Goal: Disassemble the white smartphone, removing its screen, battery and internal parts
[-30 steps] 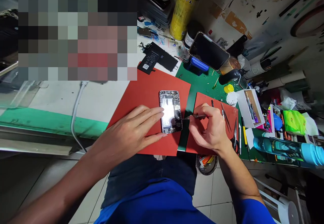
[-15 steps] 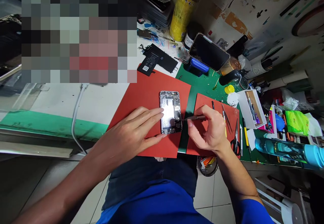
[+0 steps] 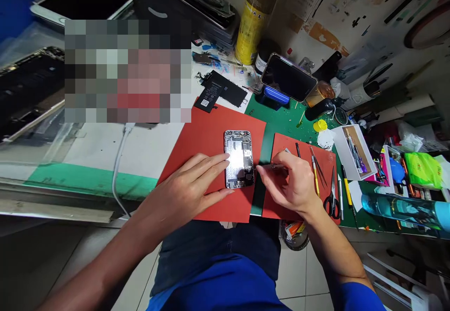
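An opened phone (image 3: 239, 161), its inner boards and bright metal battery bay bare, lies on a red mat (image 3: 207, 137). My left hand (image 3: 193, 180) holds it steady: the fingers press on its left edge and the thumb is at its lower left corner. On the other side, my right hand (image 3: 291, 177) pinches a thin screwdriver (image 3: 277, 166). The tool's narrow tip points left at the phone's lower right edge; whether it touches I cannot tell. Part of the tool is hidden by my fingers.
A second red mat (image 3: 288, 144) bears tweezers (image 3: 319, 165) and scissors (image 3: 332, 198). Beyond are a phone battery (image 3: 210, 93), a phone on a stand (image 3: 288, 77), a yellow spray can (image 3: 249, 32) and a tool box (image 3: 355, 149). A blue bottle (image 3: 404, 210) lies at right; a white cable (image 3: 117, 175) crosses the left.
The whole view has shifted slightly, bringing more of the left side into sight. My right hand has turned a little around the screwdriver. My left hand stays against the phone.
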A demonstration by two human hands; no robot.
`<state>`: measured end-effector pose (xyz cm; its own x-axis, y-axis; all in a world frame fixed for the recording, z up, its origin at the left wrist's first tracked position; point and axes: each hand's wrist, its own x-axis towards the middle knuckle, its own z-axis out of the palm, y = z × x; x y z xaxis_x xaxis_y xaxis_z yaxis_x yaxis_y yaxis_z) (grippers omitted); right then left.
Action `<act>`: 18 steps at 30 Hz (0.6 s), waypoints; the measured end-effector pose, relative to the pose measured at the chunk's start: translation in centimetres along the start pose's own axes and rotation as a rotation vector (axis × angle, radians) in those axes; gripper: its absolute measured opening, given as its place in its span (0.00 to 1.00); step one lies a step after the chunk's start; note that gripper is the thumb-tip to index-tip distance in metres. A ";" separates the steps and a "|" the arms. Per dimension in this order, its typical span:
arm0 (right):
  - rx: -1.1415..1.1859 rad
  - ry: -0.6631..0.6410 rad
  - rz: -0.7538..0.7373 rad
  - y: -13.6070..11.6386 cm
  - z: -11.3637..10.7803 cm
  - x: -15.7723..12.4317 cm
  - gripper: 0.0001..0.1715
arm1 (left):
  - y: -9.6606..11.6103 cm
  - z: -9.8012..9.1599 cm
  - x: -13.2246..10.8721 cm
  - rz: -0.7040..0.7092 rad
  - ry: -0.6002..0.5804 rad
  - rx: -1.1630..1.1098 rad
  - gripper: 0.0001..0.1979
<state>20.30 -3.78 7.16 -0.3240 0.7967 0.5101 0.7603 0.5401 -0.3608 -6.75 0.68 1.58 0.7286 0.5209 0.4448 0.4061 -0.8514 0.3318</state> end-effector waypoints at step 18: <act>-0.102 0.054 0.004 -0.5 1.1 0.0 0.04 | -0.5 0.0 -0.1 -0.026 -0.009 -0.067 0.31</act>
<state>19.30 -3.81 6.51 -0.2917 0.7817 0.5512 0.8159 0.5041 -0.2831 -6.99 1.10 1.35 0.7237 0.5415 0.4278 0.3871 -0.8317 0.3980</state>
